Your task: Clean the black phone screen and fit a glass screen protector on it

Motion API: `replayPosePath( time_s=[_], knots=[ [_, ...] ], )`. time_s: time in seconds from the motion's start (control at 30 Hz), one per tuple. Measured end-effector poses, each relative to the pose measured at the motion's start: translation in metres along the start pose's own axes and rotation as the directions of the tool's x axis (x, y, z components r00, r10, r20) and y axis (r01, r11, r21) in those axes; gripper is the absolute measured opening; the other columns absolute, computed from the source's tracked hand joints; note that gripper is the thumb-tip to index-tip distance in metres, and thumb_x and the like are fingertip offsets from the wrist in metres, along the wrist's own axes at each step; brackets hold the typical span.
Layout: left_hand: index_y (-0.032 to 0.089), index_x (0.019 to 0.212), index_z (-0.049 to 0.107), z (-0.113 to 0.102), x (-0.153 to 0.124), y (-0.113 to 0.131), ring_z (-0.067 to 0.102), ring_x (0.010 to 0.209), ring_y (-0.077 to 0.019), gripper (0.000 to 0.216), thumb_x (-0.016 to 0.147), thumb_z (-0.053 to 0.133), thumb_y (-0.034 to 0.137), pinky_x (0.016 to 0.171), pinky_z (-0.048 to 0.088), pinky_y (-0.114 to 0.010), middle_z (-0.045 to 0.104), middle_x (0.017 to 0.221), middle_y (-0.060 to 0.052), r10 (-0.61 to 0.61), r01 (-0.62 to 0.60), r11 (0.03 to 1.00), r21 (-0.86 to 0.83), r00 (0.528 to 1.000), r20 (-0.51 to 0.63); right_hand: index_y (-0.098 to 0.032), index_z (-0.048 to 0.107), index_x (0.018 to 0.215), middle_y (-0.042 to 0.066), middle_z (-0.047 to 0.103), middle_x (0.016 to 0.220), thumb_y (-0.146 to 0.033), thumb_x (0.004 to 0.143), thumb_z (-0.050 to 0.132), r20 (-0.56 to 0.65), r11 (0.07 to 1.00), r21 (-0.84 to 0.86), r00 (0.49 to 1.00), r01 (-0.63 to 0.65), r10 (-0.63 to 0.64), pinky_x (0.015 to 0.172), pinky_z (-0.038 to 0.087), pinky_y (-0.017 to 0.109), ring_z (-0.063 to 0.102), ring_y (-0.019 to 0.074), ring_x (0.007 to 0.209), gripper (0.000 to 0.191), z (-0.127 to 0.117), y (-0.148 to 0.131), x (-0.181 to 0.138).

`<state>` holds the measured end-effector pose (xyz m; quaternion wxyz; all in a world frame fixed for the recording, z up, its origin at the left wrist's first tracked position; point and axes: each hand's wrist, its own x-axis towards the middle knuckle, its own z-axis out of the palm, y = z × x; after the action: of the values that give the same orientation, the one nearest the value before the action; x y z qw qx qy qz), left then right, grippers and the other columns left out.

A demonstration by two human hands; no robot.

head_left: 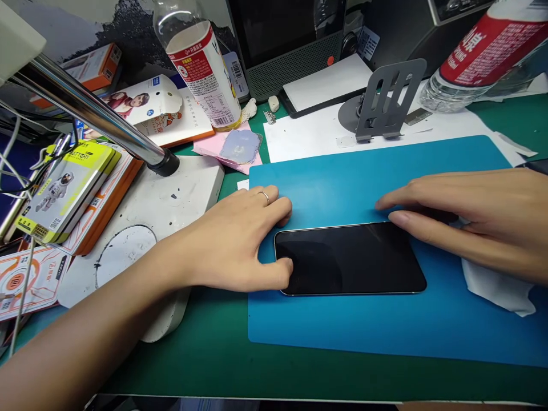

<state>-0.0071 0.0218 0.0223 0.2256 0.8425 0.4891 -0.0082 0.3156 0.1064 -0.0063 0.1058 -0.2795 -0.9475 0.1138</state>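
Note:
A smartphone (351, 260) with a dark screen lies flat on the blue mat (342, 322). My left hand (240, 240) is at its left end, thumb pressed on the screen's left edge and the other fingers curled by the upper left corner, steadying it. On the right, my right hand (479, 220) hovers with thumb and forefinger slightly apart; the thumb tip is at the phone's upper right corner. A crumpled white cloth (499, 288) hangs from under that palm and also shows between the fingers, seemingly held by the curled fingers, which are mostly hidden.
Left of the mat stands a white lamp base (192, 182) with a metal pole (103, 114). Beyond it are stacked boxes (68, 188) and a bottle (203, 74). A grey phone stand (389, 103) and a red-labelled bottle (483, 57) stand behind the mat.

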Motion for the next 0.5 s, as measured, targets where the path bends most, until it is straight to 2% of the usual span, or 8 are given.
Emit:
replayPosePath(
  time_s=[0.5],
  knots=[
    [0.022, 0.091, 0.048, 0.0003, 0.0003, 0.002, 0.048, 0.077, -0.022, 0.03, 0.085, 0.064, 0.047, 0.07, 0.04, -0.041, 0.051, 0.091, -0.003, 0.003, -0.003, 0.999, 0.035, 1.0, -0.001, -0.034, 0.076, 0.11, -0.001, 0.082, 0.096, -0.055, 0.103, 0.047, 0.022, 0.999, 0.007, 0.999, -0.044, 0.044, 0.061, 0.056, 0.037, 0.076, 0.0223, 0.075, 0.037, -0.0003, 0.0008, -0.0014]
  ],
)
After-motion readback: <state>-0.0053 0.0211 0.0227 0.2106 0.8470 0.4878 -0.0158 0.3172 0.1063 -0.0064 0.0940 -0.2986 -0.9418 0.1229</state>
